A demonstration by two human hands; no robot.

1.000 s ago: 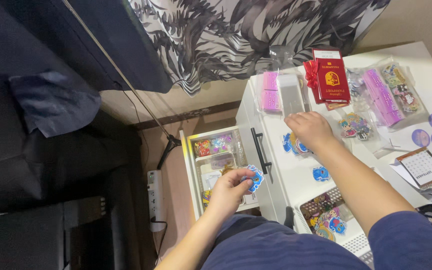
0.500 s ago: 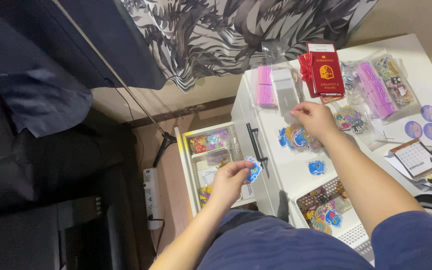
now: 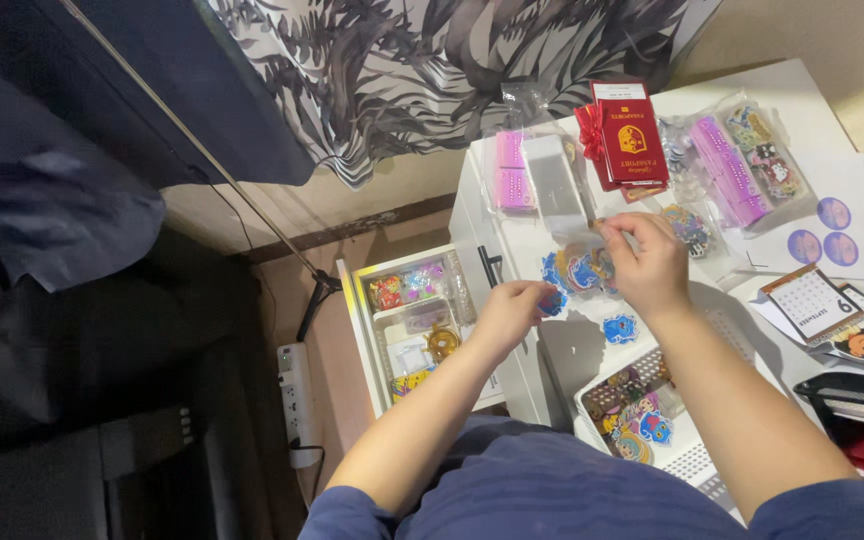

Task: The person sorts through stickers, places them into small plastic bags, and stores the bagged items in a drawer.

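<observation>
My left hand (image 3: pixel 514 310) pinches a small blue cartoon sticker (image 3: pixel 552 302) at the white desk's (image 3: pixel 532 235) left edge, above the open drawer (image 3: pixel 417 330). My right hand (image 3: pixel 642 258) rests on the desk with fingers closed on a clear plastic sleeve (image 3: pixel 592 232), beside a pile of blue stickers (image 3: pixel 574 270). Another blue sticker (image 3: pixel 619 328) lies loose just below that hand.
A clear box (image 3: pixel 557 180), pink packets (image 3: pixel 510 170), red booklets (image 3: pixel 630 140) and purple packs (image 3: pixel 732 170) lie at the desk's back. A white basket (image 3: pixel 692 455) of stickers sits near me. A small calendar (image 3: pixel 812 300) is at right. A power strip (image 3: pixel 292 400) lies on the floor.
My left hand has risen from over the open drawer to the desk's edge with the blue sticker. My right hand has closed its fingers on the clear sleeve.
</observation>
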